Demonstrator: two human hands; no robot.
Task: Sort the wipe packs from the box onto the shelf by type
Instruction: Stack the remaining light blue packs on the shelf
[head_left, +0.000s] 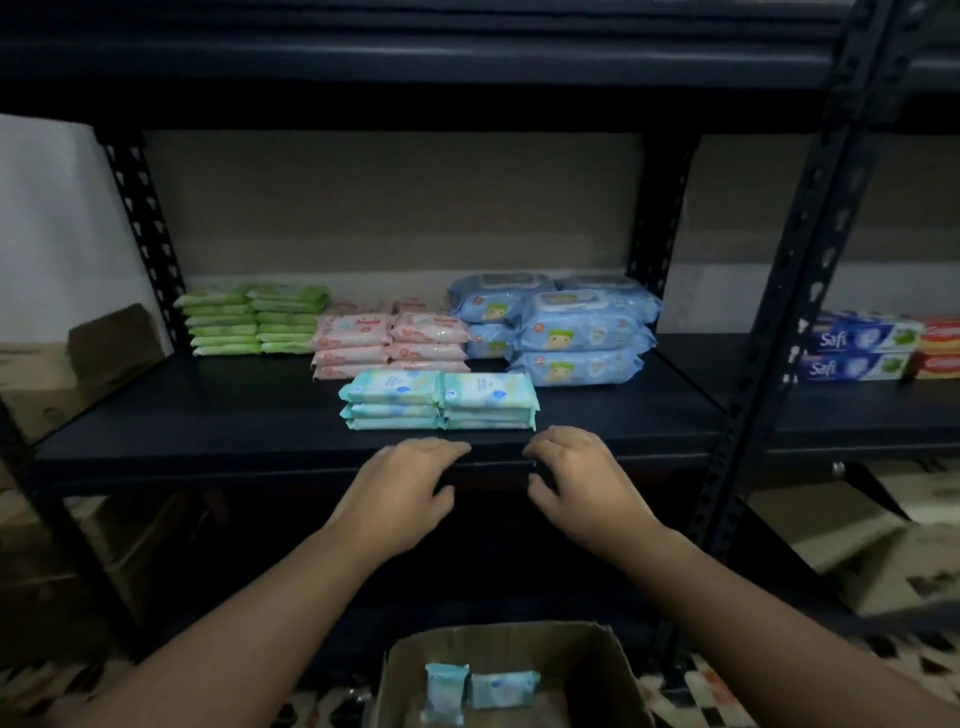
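Cardboard box (613, 670) below holds two teal wipe packs (480, 691), while both hands, left (402, 486) and right (584, 483), hover with loosely curled, empty fingers at the shelf (208, 426) front edge by the teal stacks (439, 401).

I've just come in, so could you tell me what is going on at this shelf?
A person is sorting wipe packs by type. Green, pink, blue and teal stacks sit on the shelf. Both hands, left and right, hold nothing, just in front of the teal stacks. Two teal packs remain in the box below.
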